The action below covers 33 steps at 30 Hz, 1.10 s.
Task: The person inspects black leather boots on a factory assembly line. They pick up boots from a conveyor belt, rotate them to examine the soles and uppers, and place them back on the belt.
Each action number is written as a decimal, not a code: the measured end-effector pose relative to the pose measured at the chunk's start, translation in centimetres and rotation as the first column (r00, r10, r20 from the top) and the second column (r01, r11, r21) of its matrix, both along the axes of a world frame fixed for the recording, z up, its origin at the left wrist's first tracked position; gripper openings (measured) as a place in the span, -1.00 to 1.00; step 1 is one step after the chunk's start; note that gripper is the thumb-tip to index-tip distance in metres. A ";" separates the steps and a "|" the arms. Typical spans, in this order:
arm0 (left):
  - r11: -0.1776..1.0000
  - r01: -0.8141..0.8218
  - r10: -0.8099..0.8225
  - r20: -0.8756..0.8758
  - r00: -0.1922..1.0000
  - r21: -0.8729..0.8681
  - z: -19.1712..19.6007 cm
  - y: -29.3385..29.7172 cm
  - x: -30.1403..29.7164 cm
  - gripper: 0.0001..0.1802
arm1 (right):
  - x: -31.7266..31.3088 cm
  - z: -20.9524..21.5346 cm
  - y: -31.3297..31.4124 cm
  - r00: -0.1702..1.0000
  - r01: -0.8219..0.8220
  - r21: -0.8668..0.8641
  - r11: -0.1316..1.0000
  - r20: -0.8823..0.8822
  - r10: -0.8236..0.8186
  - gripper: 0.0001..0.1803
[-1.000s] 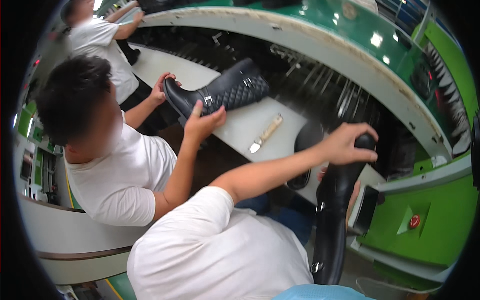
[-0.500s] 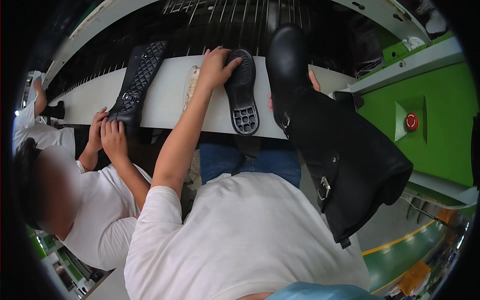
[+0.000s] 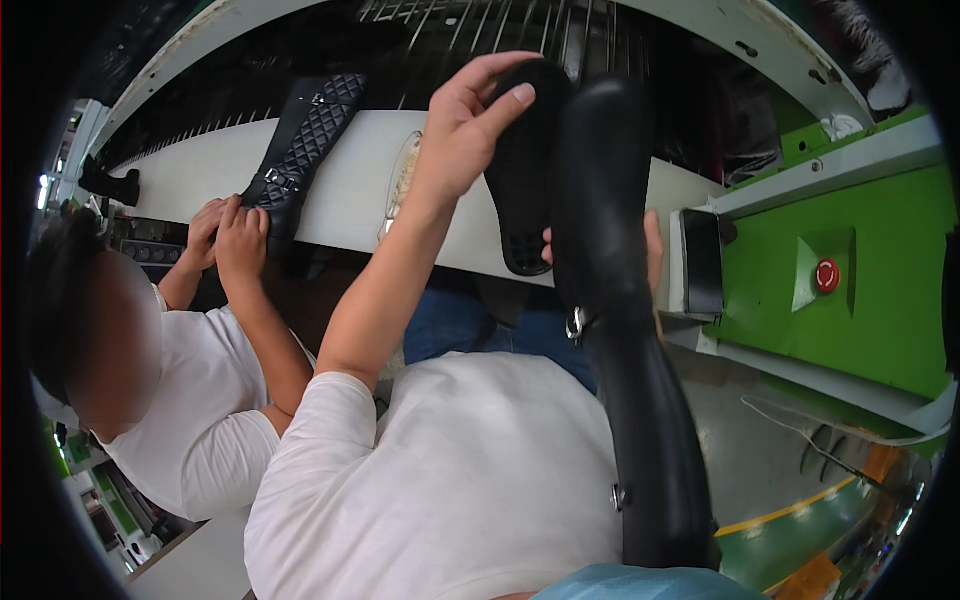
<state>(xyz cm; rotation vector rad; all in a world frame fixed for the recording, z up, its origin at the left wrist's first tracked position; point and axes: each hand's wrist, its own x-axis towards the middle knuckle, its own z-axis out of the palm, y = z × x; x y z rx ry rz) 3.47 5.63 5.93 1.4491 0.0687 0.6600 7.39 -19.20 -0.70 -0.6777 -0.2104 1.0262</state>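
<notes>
I am holding a black sole (image 3: 523,170) by its top end with my left hand (image 3: 468,120), over the white table (image 3: 340,205). Just beside it, my right hand (image 3: 654,250) is gripping a tall black boot (image 3: 632,290) from behind, mostly hidden. On my left, a co-worker (image 3: 200,400) is touching a bumpy black boot (image 3: 308,140).

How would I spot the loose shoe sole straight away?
Find the white table, then the person's left hand above it. That hand grips the far end of the black sole. Unlike the tall boot just to its right, the sole is flat, with square hollows at its near end.
</notes>
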 end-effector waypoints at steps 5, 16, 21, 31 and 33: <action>0.999 0.034 -0.034 0.010 0.999 0.022 2.0 -1.2 -2.4 -0.56 | -3.2 -1.9 -0.7 0.985 -0.003 -0.047 0.999 0.174 0.011 0.22; 0.988 0.027 -0.043 0.108 0.993 0.149 3.8 -3.6 -5.3 -0.23 | -5.1 -1.0 0.0 0.886 0.010 -0.107 0.994 0.461 0.041 0.17; 0.991 0.043 -0.060 0.126 0.990 0.129 3.6 -3.6 -5.6 -0.29 | -5.2 -0.6 0.1 0.882 0.001 -0.118 0.993 0.467 0.054 0.16; 0.991 0.033 -0.052 0.143 0.988 0.131 3.5 -3.8 -5.2 -0.36 | -4.8 -0.3 0.3 0.865 0.020 -0.116 0.993 0.500 0.041 0.18; 0.991 0.028 -0.047 0.147 0.988 0.131 3.5 -3.7 -5.3 -0.37 | -4.8 -0.2 0.3 0.860 0.014 -0.122 0.992 0.508 0.051 0.17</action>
